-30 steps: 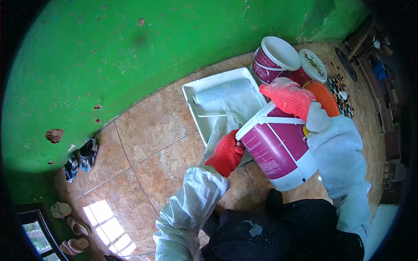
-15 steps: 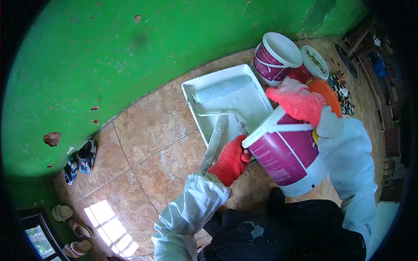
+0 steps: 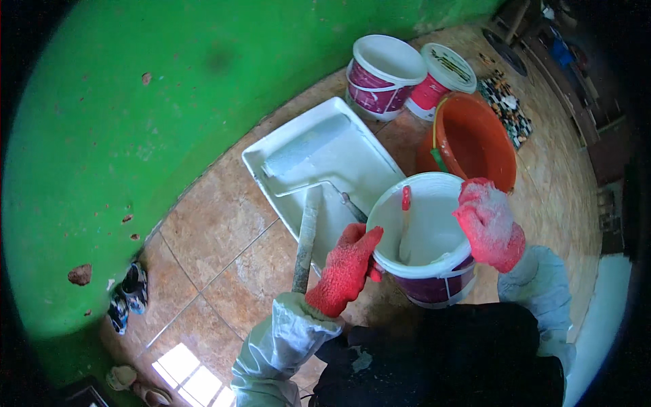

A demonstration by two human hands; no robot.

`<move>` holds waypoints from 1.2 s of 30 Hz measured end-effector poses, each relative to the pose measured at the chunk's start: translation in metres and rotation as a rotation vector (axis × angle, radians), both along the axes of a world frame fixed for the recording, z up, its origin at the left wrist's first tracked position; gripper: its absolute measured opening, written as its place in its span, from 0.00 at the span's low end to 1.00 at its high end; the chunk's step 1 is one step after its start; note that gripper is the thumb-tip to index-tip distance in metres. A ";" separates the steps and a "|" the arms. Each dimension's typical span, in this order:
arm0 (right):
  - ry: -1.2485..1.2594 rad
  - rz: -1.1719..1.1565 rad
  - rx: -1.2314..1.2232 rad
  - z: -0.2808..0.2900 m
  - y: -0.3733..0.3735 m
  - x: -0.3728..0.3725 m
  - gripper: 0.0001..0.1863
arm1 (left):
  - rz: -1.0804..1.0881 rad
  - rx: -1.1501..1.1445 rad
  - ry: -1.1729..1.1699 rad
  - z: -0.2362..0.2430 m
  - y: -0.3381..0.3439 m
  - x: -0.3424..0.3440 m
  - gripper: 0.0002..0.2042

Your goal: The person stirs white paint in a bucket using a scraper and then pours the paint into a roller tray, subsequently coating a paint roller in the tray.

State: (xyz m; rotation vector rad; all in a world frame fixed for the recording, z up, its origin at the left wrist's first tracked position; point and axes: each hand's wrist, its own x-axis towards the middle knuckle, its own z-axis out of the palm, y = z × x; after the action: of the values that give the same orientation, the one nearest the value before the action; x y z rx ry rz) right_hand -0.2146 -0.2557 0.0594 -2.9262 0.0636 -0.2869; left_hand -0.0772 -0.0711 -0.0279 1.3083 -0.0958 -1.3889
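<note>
Both hands clamped the white paint bucket: left hand and right hand at its rim. Tilted carelessly, it could have slopped paint onto the tiled floor.

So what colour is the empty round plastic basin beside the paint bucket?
Orange basin, clearest in the head view.

One head-worn fisheye view looks steeply down, close over the paint bucket, toward the floor and green wall

Both hands, left hand and right hand, wear red knitted gloves, seemingly paint-dusted, with pale grey sleeves.
</note>
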 end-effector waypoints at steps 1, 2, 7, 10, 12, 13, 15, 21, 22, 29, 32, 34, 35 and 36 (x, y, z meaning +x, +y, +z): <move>-0.049 -0.029 0.056 -0.002 0.002 -0.007 0.03 | 0.013 -0.070 0.026 -0.005 -0.001 -0.003 0.19; -0.097 -0.057 0.110 -0.002 0.003 -0.014 0.04 | -0.025 -0.063 -0.001 -0.006 0.000 -0.006 0.19; -0.227 -0.315 0.575 0.000 -0.009 -0.050 0.05 | -0.136 -0.040 -0.073 0.007 -0.004 -0.014 0.16; -0.665 -0.779 0.328 -0.021 -0.040 -0.062 0.16 | -0.150 -0.027 -0.159 0.014 0.000 -0.023 0.15; -0.513 -1.032 -0.070 -0.050 -0.089 -0.112 0.23 | -0.186 -0.040 -0.201 0.017 -0.004 -0.033 0.15; -0.429 -1.138 -0.261 -0.062 -0.112 -0.131 0.27 | -0.222 -0.007 -0.198 0.030 -0.007 -0.034 0.14; -0.394 -1.416 0.466 -0.085 -0.142 -0.142 0.27 | -0.208 -0.045 -0.173 0.032 -0.010 -0.036 0.14; -0.404 -1.183 1.226 -0.131 -0.176 -0.151 0.18 | -0.099 -0.034 -0.168 0.049 -0.012 -0.042 0.13; -0.449 -1.173 1.203 -0.133 -0.179 -0.148 0.18 | -0.082 -0.025 -0.189 0.053 -0.011 -0.042 0.13; -0.538 -1.117 1.227 -0.132 -0.218 -0.163 0.15 | 0.051 0.045 -0.308 0.084 -0.013 -0.057 0.14; -0.519 -1.064 1.269 -0.145 -0.257 -0.173 0.15 | 0.076 0.065 -0.332 0.102 -0.014 -0.064 0.14; -0.555 -0.995 1.278 -0.137 -0.267 -0.170 0.16 | 0.111 0.027 -0.374 0.104 -0.012 -0.069 0.15; -0.548 -1.027 1.274 -0.145 -0.290 -0.178 0.18 | 0.108 0.018 -0.396 0.108 -0.015 -0.071 0.16; -0.450 -1.068 1.215 -0.149 -0.309 -0.193 0.19 | 0.104 0.007 -0.417 0.112 -0.018 -0.073 0.16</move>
State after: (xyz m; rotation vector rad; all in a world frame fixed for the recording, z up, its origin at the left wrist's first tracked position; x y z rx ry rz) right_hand -0.4078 -0.5648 -0.0897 -1.3624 1.2158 -0.7034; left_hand -0.1504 -0.0893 0.0840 1.5710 -0.2998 -1.0142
